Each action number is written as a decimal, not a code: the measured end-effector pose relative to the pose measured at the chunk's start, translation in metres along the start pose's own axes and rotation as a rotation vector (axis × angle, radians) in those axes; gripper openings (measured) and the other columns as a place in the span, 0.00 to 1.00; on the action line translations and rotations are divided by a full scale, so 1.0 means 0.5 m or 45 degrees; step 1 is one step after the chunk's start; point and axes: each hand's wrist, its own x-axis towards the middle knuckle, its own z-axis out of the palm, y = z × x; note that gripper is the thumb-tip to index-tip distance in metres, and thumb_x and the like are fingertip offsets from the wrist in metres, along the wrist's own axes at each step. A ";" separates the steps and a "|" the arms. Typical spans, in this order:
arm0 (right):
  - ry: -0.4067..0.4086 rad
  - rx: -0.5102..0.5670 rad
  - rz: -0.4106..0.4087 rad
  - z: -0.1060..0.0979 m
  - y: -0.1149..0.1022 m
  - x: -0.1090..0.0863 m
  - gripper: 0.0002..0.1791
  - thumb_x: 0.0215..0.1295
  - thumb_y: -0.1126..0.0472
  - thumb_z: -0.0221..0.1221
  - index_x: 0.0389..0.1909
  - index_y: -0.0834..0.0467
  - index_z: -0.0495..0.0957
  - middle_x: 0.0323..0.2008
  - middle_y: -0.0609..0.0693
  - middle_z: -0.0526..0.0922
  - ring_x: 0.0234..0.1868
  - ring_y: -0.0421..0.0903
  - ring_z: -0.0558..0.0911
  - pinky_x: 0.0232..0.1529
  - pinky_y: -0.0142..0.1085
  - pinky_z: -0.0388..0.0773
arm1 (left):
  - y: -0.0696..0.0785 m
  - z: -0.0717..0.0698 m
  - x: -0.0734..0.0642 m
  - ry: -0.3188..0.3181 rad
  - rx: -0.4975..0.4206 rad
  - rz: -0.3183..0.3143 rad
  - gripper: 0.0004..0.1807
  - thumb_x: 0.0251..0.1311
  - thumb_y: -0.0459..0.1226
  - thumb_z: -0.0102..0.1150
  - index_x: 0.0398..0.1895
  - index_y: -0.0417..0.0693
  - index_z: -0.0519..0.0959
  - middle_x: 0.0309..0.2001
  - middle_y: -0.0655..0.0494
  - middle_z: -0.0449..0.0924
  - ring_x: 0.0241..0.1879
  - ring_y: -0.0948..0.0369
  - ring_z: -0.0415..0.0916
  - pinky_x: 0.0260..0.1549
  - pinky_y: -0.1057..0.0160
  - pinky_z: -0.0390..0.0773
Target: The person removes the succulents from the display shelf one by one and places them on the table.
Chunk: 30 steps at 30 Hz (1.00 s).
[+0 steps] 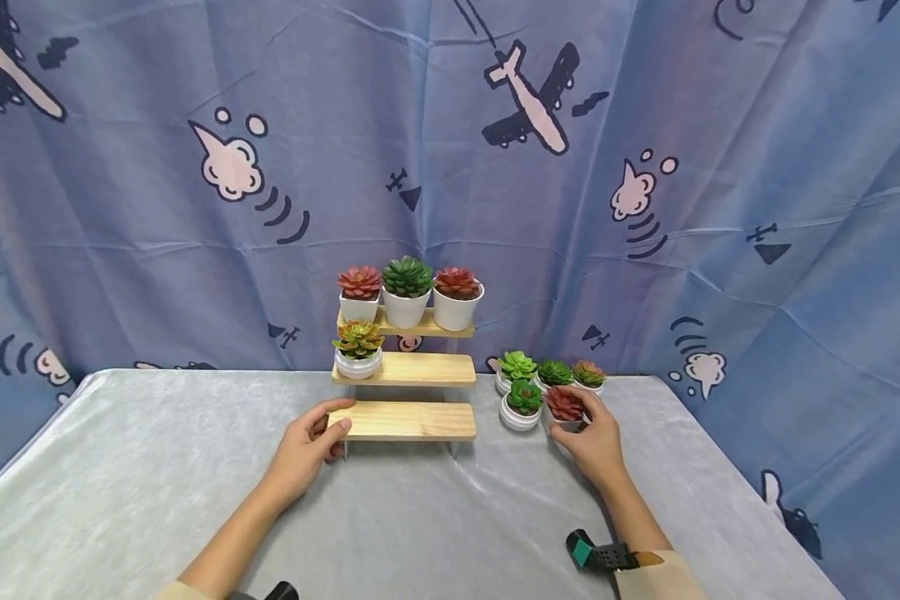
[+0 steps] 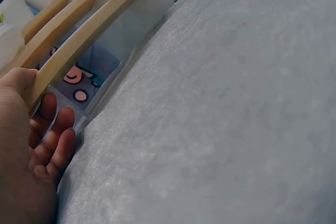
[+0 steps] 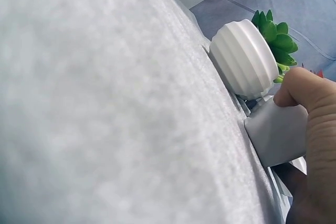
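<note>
My left hand (image 1: 309,442) grips the left end of the lowest wooden board (image 1: 408,421) of a three-tier plant stand, thumb on top and the other fingers below. My right hand (image 1: 594,433) pinches a red potted succulent (image 1: 565,404) at the table's right side. Its white angular pot (image 3: 278,129) stands at the cloth in the right wrist view. Just left of it is a green succulent in a ribbed white pot (image 1: 521,421). A yellow-orange succulent (image 1: 358,350) sits at the left end of the middle board (image 1: 427,369).
Along the top board (image 1: 450,327) stand two red succulents (image 1: 360,285) (image 1: 457,283) with a green one (image 1: 407,279) between them. Behind my right hand are a light green succulent (image 1: 517,365), a dark green one (image 1: 554,372) and an orange-tipped one (image 1: 588,373). A blue curtain (image 1: 345,167) hangs behind the cloth-covered table (image 1: 195,450).
</note>
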 end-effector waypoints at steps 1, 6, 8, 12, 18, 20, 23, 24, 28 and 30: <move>0.000 0.002 -0.003 0.000 0.002 0.001 0.29 0.52 0.77 0.67 0.59 0.65 0.78 0.54 0.61 0.80 0.43 0.33 0.77 0.40 0.30 0.79 | 0.001 0.000 0.000 0.002 -0.002 0.000 0.19 0.71 0.39 0.59 0.62 0.46 0.78 0.24 0.55 0.71 0.24 0.62 0.78 0.28 0.66 0.80; 0.004 0.085 -0.027 0.003 0.029 0.005 0.30 0.52 0.78 0.67 0.60 0.66 0.77 0.55 0.62 0.80 0.44 0.32 0.78 0.42 0.24 0.78 | 0.003 0.000 -0.003 -0.002 -0.009 -0.014 0.19 0.71 0.39 0.59 0.62 0.45 0.78 0.24 0.54 0.72 0.24 0.63 0.78 0.28 0.66 0.80; 0.018 0.139 -0.029 0.010 0.051 0.010 0.31 0.52 0.78 0.68 0.61 0.65 0.77 0.55 0.62 0.81 0.45 0.30 0.78 0.46 0.20 0.76 | 0.005 -0.002 -0.006 -0.002 -0.005 -0.020 0.19 0.71 0.39 0.59 0.62 0.46 0.78 0.25 0.54 0.73 0.24 0.63 0.78 0.28 0.66 0.80; 0.065 0.211 0.003 0.019 0.085 0.025 0.33 0.52 0.76 0.71 0.62 0.62 0.77 0.56 0.62 0.81 0.50 0.28 0.77 0.56 0.18 0.69 | 0.008 -0.003 -0.007 0.002 -0.007 -0.022 0.19 0.71 0.40 0.59 0.62 0.46 0.78 0.26 0.54 0.75 0.25 0.63 0.77 0.29 0.66 0.80; 0.109 0.170 0.040 0.005 0.069 0.031 0.31 0.55 0.73 0.70 0.62 0.62 0.77 0.62 0.60 0.79 0.62 0.25 0.69 0.75 0.41 0.63 | 0.010 0.002 -0.005 -0.011 -0.009 -0.014 0.19 0.71 0.39 0.58 0.62 0.46 0.78 0.26 0.54 0.75 0.25 0.63 0.77 0.29 0.66 0.80; 0.120 0.178 0.024 -0.001 0.059 0.033 0.30 0.57 0.73 0.69 0.62 0.63 0.77 0.62 0.60 0.78 0.63 0.26 0.69 0.76 0.48 0.62 | 0.009 0.002 -0.004 -0.007 -0.013 -0.010 0.19 0.72 0.39 0.58 0.62 0.46 0.78 0.27 0.53 0.75 0.25 0.63 0.77 0.29 0.66 0.80; 0.164 0.187 -0.009 -0.011 0.037 0.038 0.26 0.61 0.73 0.67 0.61 0.64 0.77 0.61 0.58 0.79 0.64 0.26 0.70 0.74 0.41 0.65 | 0.005 0.003 -0.002 -0.010 -0.019 0.000 0.19 0.72 0.40 0.58 0.62 0.46 0.78 0.27 0.52 0.76 0.25 0.64 0.76 0.29 0.67 0.80; 0.185 0.199 -0.030 -0.015 0.028 0.040 0.25 0.62 0.73 0.66 0.61 0.63 0.78 0.60 0.58 0.80 0.63 0.27 0.72 0.71 0.36 0.67 | 0.004 0.004 -0.002 -0.012 -0.022 0.004 0.19 0.72 0.40 0.58 0.62 0.46 0.78 0.27 0.51 0.76 0.25 0.64 0.76 0.29 0.67 0.80; 0.238 0.230 -0.156 -0.026 -0.022 0.045 0.23 0.61 0.74 0.65 0.59 0.65 0.79 0.57 0.54 0.81 0.57 0.27 0.76 0.61 0.21 0.70 | -0.002 0.006 -0.001 -0.012 -0.038 0.008 0.19 0.72 0.39 0.58 0.62 0.46 0.78 0.28 0.50 0.77 0.25 0.64 0.76 0.29 0.67 0.80; 0.229 0.236 -0.237 -0.029 -0.056 0.044 0.23 0.61 0.75 0.65 0.59 0.65 0.79 0.56 0.55 0.81 0.55 0.28 0.76 0.60 0.19 0.71 | -0.003 0.007 -0.001 -0.004 -0.039 0.008 0.18 0.72 0.39 0.58 0.62 0.46 0.78 0.27 0.51 0.77 0.24 0.65 0.76 0.28 0.67 0.79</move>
